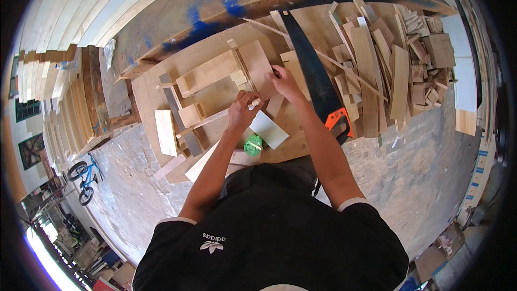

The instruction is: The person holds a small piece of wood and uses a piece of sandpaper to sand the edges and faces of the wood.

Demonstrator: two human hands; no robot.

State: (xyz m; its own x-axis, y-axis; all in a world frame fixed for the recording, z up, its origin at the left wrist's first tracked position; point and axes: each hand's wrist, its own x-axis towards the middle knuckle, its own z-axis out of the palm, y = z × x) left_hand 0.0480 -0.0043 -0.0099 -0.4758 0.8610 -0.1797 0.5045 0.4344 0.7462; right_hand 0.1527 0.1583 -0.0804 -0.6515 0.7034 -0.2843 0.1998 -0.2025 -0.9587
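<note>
My left hand is closed on a small light wooden block, at the near right corner of a wooden frame. The frame lies on a plywood board and includes a long pale plank and a dark crosspiece. My right hand pinches the right edge of a flat wooden panel, which rests against the frame's right side. Just nearer than my left hand lie a whitish flat board and a crumpled green plastic bag with something pale in it.
A handsaw with an orange and black handle lies right of my right forearm. Beyond it are piled wood offcuts. A blue-stained bench runs along the far side. Stacked planks and a blue bicycle are at left.
</note>
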